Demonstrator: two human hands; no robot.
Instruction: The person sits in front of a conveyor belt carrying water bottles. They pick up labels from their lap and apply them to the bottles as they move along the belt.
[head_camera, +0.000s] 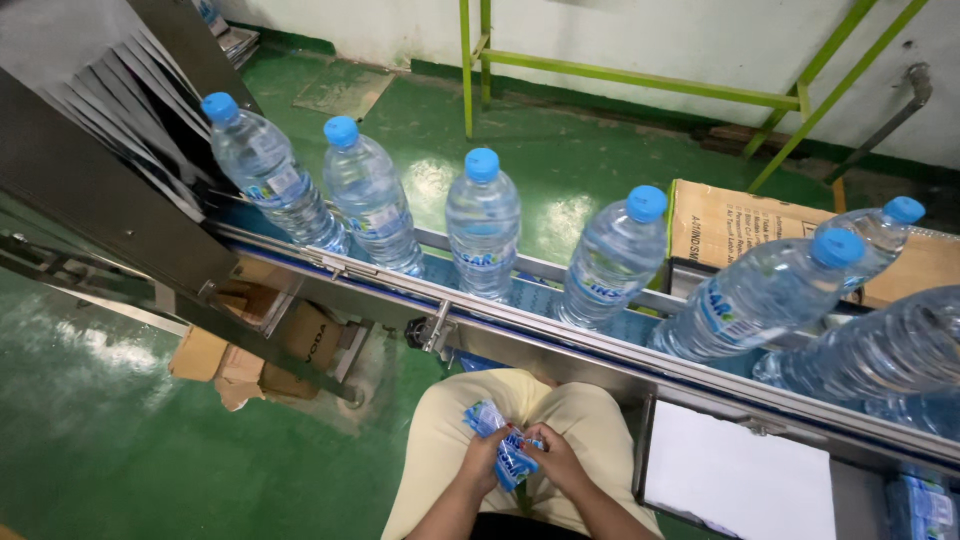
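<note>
I sit at a steel conveyor (560, 345) carrying several clear water bottles with blue caps. Over my lap, my left hand (484, 458) and my right hand (556, 460) both grip a small bundle of blue and white plastic labels (506, 447). The nearest bottle (483, 224) stands on the belt straight ahead, another bottle (612, 257) to its right. The hands are below the conveyor's near rail, not touching any bottle.
A white sheet (738, 482) lies on a tray at my right, beside a blue label pack (920, 508). Cardboard boxes (740, 228) sit behind the belt, crushed cartons (262, 352) under it. A grey machine housing (90, 170) covers the left. Green floor, green railing (640, 78).
</note>
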